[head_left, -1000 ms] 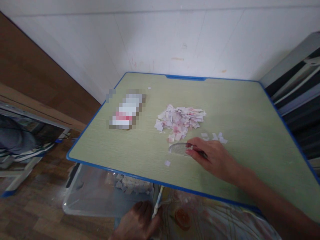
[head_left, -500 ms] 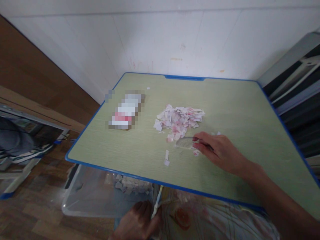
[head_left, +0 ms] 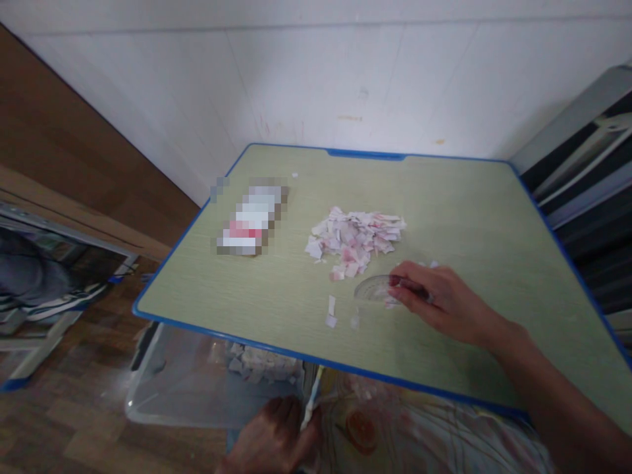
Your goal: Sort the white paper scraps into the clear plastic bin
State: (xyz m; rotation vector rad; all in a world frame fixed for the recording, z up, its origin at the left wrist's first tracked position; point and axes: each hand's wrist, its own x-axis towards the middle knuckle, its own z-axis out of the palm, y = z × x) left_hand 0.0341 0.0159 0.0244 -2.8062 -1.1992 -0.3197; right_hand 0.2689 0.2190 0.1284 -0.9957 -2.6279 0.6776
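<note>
With my right hand I am pinching a clear, half-round plastic protractor between thumb and fingers, the grip closing narrowly on its right end while the curved part is pointing left. I am holding it above the pale green, blue-edged tabletop, just on the near side of a loose heap of white and pink torn paper scraps, which is lying around the middle. Two small white paper pieces are resting nearer me, left of the protractor, and a few white bits are showing just past my knuckles. On the far left a white and pink oblong thing is lying, blurred into blocks.

Below the near edge, my left hand is curling beside a thin white and blue strip; I cannot tell whether I am gripping it. To its left a clear plastic bin is standing with pale scraps inside, and to its right a fruit-printed cloth is spreading.
</note>
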